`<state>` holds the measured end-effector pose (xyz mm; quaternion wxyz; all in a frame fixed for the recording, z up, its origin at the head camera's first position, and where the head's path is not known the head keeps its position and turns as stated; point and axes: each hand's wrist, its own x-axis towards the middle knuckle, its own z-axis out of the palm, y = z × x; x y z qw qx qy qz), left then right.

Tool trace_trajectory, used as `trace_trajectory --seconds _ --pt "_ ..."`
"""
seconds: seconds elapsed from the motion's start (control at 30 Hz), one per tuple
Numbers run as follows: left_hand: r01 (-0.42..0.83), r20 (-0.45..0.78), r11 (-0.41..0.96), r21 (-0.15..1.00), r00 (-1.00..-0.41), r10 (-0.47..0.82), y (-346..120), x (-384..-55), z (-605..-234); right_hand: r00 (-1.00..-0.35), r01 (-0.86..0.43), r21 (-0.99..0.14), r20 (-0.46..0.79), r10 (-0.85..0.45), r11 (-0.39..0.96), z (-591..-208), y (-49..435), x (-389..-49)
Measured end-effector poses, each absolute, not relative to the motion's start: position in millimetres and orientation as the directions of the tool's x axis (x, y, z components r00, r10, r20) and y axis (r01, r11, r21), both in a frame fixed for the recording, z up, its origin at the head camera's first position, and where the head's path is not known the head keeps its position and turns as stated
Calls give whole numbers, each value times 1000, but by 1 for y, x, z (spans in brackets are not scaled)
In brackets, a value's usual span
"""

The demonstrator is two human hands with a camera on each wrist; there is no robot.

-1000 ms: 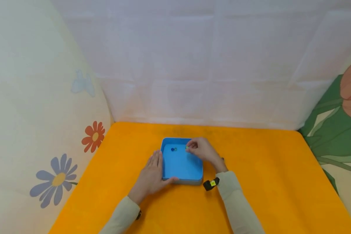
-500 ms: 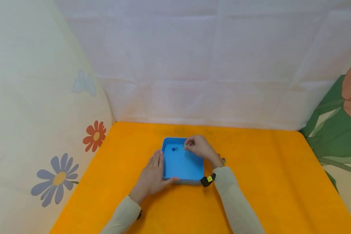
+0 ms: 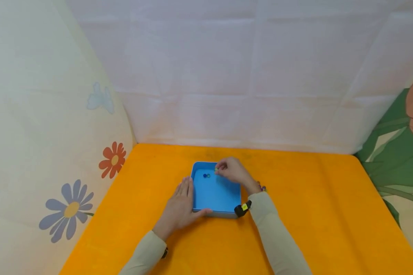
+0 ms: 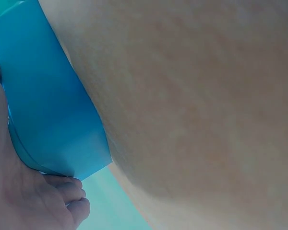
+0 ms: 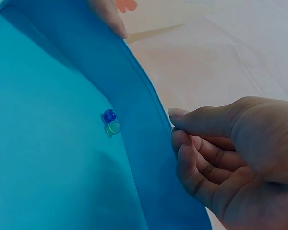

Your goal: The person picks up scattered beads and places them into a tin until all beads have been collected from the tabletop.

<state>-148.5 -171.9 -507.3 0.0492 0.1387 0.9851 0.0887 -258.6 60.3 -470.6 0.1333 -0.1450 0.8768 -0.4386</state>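
A square blue box [image 3: 215, 196] stands on the orange tablecloth. On its floor lie a dark blue marble [image 5: 109, 115] and a pale green marble [image 5: 114, 128], touching, near one wall. My left hand [image 3: 179, 210] rests against the box, with straight fingers along its left side and the thumb along the front. Over the far right part of the box, my right hand [image 3: 234, 173] pinches a small greenish marble [image 3: 216, 170] between thumb and fingertips. In the right wrist view the fingers [image 5: 201, 122] hide nearly all of that marble.
Several small marbles [image 3: 263, 188] lie on the orange tablecloth [image 3: 313, 214] right of the box, partly behind the right wrist. A white cloth backdrop [image 3: 227, 76] hangs behind the table, with flower-printed cloths at both sides.
My right hand has moved slightly left and farther back over the box, still pinching the marble. More of the marbles beside its wrist show now. The left hand has stayed on the box.
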Motion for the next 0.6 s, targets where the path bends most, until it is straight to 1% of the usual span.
trace_trajectory --seconds 0.6 --pt "256 -80 947 194 -958 276 -174 -149 -509 -921 -146 -799 -106 -375 584 -475 50 -268"
